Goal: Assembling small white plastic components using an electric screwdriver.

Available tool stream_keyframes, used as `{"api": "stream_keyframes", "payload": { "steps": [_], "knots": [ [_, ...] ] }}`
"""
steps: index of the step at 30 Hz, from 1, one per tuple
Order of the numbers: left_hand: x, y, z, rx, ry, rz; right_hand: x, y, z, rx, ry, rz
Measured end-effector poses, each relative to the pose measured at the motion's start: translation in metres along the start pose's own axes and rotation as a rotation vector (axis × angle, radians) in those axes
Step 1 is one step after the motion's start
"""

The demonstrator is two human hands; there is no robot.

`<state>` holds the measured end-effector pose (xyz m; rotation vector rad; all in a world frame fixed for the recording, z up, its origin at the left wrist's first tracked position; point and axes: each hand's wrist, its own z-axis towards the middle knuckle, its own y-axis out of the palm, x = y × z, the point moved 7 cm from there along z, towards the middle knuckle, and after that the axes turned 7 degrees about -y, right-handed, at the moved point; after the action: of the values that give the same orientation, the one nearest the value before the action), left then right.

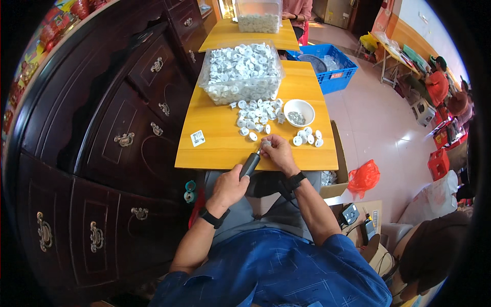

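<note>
The step in hand looks like driving a screw into a small white plastic part [265, 145] at the near edge of the yellow table [215, 138]. The left hand [228, 187] is closed around the black handle of a screwdriver [250, 165], which slants up and to the right so its tip meets the part. The right hand [276, 149] is curled over that part, fingers pinched on it, holding it just above the table edge. Both forearms come up from the lap, each wrist with a dark band; the left one is bent outward and the right reaches further forward. Loose white parts [258, 115] lie scattered mid-table, a few more [307, 138] near the right edge, beside a white bowl [298, 112] of small metal screws. A clear bin [240, 74] heaped with the same parts sits at the far edge. The next move likely calls for keeping the tip seated and the part steady while turning.
</note>
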<state>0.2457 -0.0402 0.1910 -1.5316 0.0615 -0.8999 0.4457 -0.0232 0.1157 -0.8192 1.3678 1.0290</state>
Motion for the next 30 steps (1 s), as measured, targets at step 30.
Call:
{"api": "stream_keyframes", "payload": {
  "steps": [30],
  "knots": [
    [-0.075,0.048,-0.032,-0.446,-0.33,-1.211,-0.093,-0.08,-0.04,0.364,-0.448,-1.024]
  ]
}}
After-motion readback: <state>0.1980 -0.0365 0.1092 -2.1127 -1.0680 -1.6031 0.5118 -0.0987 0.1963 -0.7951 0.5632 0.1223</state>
